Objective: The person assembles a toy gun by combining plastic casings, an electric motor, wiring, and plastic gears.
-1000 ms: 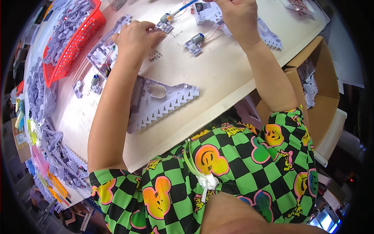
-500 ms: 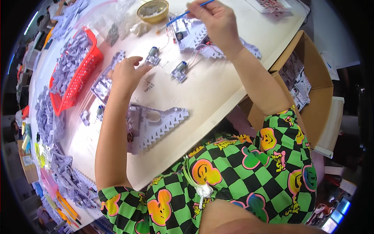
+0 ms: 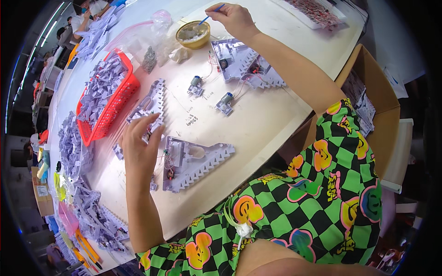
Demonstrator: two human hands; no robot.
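Note:
High in the view, my right hand [image 3: 234, 20] pinches a thin blue stick [image 3: 212, 13]. Its lower end reaches into a yellow bowl [image 3: 195, 45] that holds a whitish, paste-like substance. My left hand [image 3: 142, 143] hovers with fingers apart and nothing in them. It partly covers a toothed grey plastic housing [image 3: 156, 97] behind it. Just right of that hand lies another toothed housing [image 3: 202, 162] with wires and small parts inside. Two small motors in plastic mounts, a left one [image 3: 195, 87] and a right one [image 3: 225, 104], lie wired to toothed housings [image 3: 231, 56] below my right forearm.
A red basket [image 3: 119, 99] full of grey plastic pieces stands at the left, with more pieces [image 3: 73, 147] heaped beside it. Clear plastic bags [image 3: 159, 34] lie near the bowl. A tray [image 3: 343, 17] of reddish parts is at far right; an open cardboard box [image 3: 384, 106] stands beside the table.
My right hand has moved left, bringing the blue stick's end into the bowl. My left hand has come nearer to me, and the view has shifted.

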